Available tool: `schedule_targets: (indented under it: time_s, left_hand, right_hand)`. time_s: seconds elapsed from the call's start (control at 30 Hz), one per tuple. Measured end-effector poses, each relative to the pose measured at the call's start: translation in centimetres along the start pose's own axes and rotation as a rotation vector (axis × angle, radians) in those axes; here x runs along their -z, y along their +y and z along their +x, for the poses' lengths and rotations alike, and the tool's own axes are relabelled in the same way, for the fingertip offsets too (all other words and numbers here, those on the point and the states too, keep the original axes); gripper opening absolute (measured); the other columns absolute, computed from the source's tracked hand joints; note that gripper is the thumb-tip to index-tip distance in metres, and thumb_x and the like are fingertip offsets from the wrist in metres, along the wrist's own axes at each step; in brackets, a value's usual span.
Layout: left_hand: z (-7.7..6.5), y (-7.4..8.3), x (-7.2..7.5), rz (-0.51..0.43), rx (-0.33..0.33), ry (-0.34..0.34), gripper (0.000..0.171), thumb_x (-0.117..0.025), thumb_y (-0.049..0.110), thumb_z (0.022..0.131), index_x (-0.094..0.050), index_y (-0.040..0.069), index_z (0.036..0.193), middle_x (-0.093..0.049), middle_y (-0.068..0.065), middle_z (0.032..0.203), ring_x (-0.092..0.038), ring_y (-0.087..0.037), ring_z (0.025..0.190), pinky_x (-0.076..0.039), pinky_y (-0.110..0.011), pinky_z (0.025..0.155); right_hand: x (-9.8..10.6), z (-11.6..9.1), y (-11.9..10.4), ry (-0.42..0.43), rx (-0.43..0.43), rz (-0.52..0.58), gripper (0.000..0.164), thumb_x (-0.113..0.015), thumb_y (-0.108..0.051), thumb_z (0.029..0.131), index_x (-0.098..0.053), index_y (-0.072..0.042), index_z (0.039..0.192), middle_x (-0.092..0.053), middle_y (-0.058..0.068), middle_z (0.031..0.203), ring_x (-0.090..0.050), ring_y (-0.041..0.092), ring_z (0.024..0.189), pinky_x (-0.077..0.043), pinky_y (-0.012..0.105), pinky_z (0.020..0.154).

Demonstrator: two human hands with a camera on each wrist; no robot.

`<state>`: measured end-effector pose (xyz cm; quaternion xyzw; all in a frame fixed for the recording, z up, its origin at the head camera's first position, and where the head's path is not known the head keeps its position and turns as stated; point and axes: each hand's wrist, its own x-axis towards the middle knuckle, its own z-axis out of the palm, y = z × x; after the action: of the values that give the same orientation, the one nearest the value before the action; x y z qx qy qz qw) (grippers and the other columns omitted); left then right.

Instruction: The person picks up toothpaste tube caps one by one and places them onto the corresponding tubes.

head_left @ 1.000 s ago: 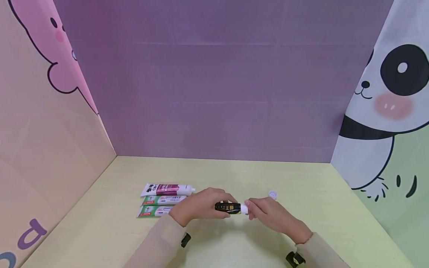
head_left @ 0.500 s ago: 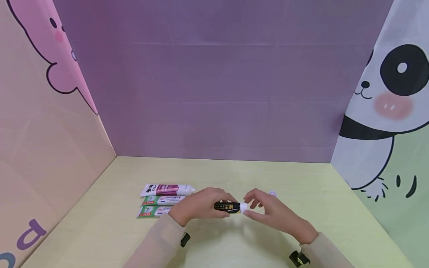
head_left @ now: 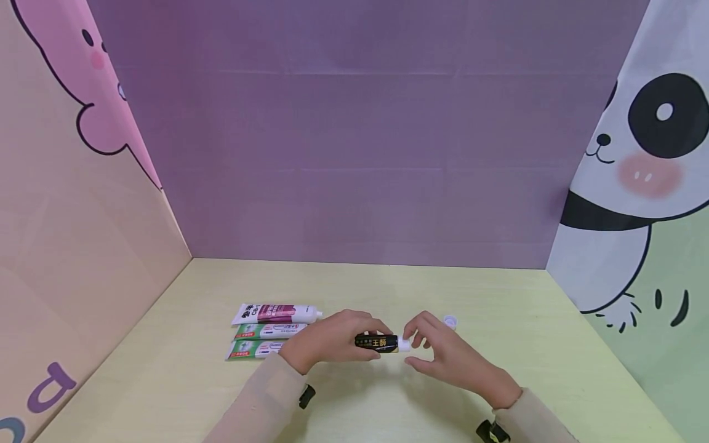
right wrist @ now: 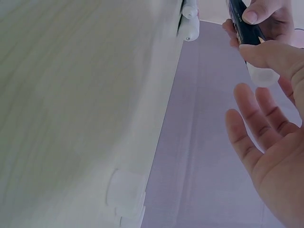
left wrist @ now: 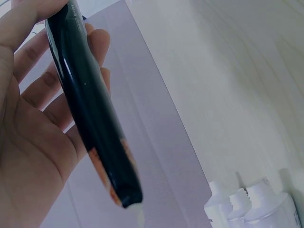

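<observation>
My left hand [head_left: 343, 335] holds a black toothpaste tube [head_left: 376, 343] between thumb and fingers, level above the table. The tube has gold lettering, and its white cap [head_left: 404, 343] points right. In the left wrist view, the tube's dark body [left wrist: 90, 90] slants across the palm, its flat tail end downward. Beside the cap, my right hand [head_left: 451, 354] has thumb and fingers spread apart, with nothing gripped. From the right wrist view, the white cap [right wrist: 263, 76] sits just beyond the right thumb; whether any fingertip touches it I cannot tell.
Left of the hands lie three toothpaste tubes: a white and maroon one [head_left: 277, 314] at the back, then two green and white ones [head_left: 271, 331], partly hidden by the left hand. Behind the right hand is a small white cap-like piece [head_left: 450, 321]. A purple wall [head_left: 365, 154] backs the table.
The right hand has let go of the cap, its fingers and thumb spreading apart; it has shifted slightly since. The left hand and the tube have stayed almost still.
</observation>
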<state>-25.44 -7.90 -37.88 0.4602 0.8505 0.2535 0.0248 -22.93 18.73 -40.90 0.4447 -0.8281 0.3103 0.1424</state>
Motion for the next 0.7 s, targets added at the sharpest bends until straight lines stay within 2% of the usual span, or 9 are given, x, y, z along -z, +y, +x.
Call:
schedule_targets:
  time_s: [0.33,0.7]
  left_hand:
    - [0.13,-0.04,-0.04,-0.011,-0.002,-0.005,0.033,-0.077,0.02,0.089,-0.071,0.019,0.122,-0.064,0.012,0.101,-0.058,-0.001,0.085,-0.049,-0.017,0.077]
    - [-0.14,-0.03,-0.07,-0.02,0.014,-0.004,0.033,-0.077,0.019,0.089,-0.071,0.02,0.121,-0.064,0.014,0.101,-0.057,-0.001,0.085,-0.049,-0.019,0.078]
  right_hand:
    - [-0.04,0.06,0.1,-0.006,-0.005,0.005,0.037,-0.078,0.001,0.083,-0.055,-0.013,0.108,-0.053,-0.006,0.106,-0.058,0.009,0.085,-0.054,0.029,0.074]
    - [0.2,0.01,-0.02,-0.086,-0.141,0.064,0.029,-0.074,-0.01,0.091,-0.055,-0.018,0.111,-0.056,-0.009,0.105,-0.058,0.008,0.087,-0.054,0.034,0.075]
